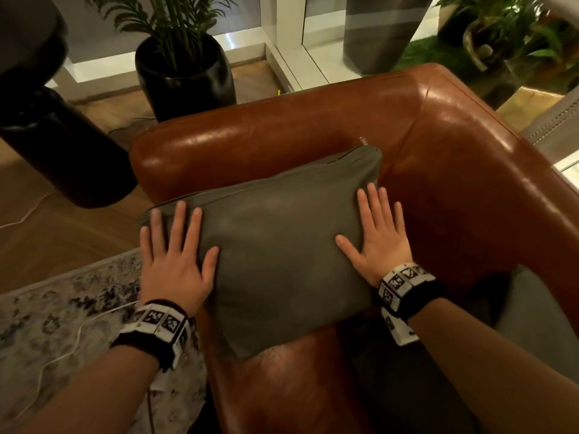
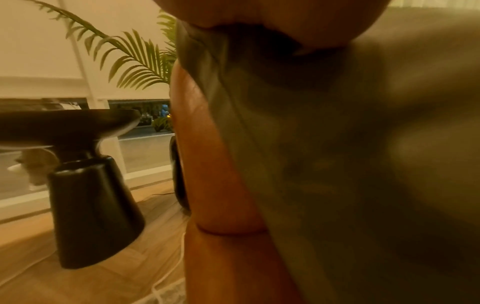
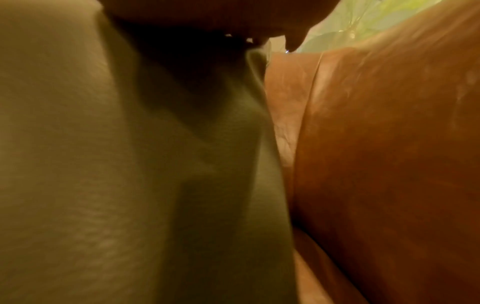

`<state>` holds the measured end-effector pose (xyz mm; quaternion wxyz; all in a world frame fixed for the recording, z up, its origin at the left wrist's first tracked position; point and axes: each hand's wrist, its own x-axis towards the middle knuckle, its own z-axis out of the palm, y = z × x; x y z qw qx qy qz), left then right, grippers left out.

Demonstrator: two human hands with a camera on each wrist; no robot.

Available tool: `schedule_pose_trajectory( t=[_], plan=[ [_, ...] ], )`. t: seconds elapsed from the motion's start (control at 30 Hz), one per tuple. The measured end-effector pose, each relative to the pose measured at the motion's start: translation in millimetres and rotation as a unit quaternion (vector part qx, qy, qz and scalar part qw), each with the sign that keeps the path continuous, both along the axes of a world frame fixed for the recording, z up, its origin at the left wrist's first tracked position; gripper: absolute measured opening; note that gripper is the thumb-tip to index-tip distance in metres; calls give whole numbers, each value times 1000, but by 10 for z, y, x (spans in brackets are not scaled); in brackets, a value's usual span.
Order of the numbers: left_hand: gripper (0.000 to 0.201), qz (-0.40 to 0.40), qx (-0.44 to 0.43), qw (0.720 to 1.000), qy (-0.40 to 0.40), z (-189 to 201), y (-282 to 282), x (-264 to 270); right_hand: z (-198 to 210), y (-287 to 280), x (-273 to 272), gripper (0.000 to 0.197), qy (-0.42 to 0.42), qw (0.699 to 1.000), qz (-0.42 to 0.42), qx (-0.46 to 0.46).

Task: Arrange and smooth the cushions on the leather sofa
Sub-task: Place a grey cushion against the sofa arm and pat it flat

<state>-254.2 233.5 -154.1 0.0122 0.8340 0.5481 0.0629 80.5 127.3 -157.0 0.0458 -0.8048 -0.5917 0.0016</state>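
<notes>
Item: left hand, at 9 o'clock on the cushion; fingers spread and straight, pressed flat on its left edge.
Item: cushion, grey-green, lying in the sofa corner, zip end at 12 o'clock against the backrest.
Item: right hand, at 3 o'clock; fingers splayed flat on the right edge.
Step in hand, by judgement: smoothing. Next move likely calls for even outward strokes, then seating the cushion squarely against the backrest.

Cushion wedged against sofa arm, backrest probably touching, front open
</notes>
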Motion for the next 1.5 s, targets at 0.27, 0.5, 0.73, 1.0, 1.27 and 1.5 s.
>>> schedule_pose_trajectory(
  t=[0.27,0.5,0.73,1.0,1.27,1.5],
  plan=[
    [69,-192,37,981,1,-562,-856,331,-532,-564,-640,66,-98,943,318,21],
    [72,-157,18,986,50,-831,-672,-570,-495,-553,-554,71,-78,978,190,35],
    [76,-159,30,987,-22,-784,-1096,-229,-276,-715,-936,78,37,993,67,92],
    [85,-131,-25,991,10,-1018,-1197,-166,-526,-869,-622,92,125,990,-66,-17],
    [74,-10,-20,992,-128,-414,-1347,229,115,-476,-765,65,54,989,7,140],
    [60,44,-10,993,-113,-158,-636,864,-56,58,-853,61,-17,994,102,43]
  ],
)
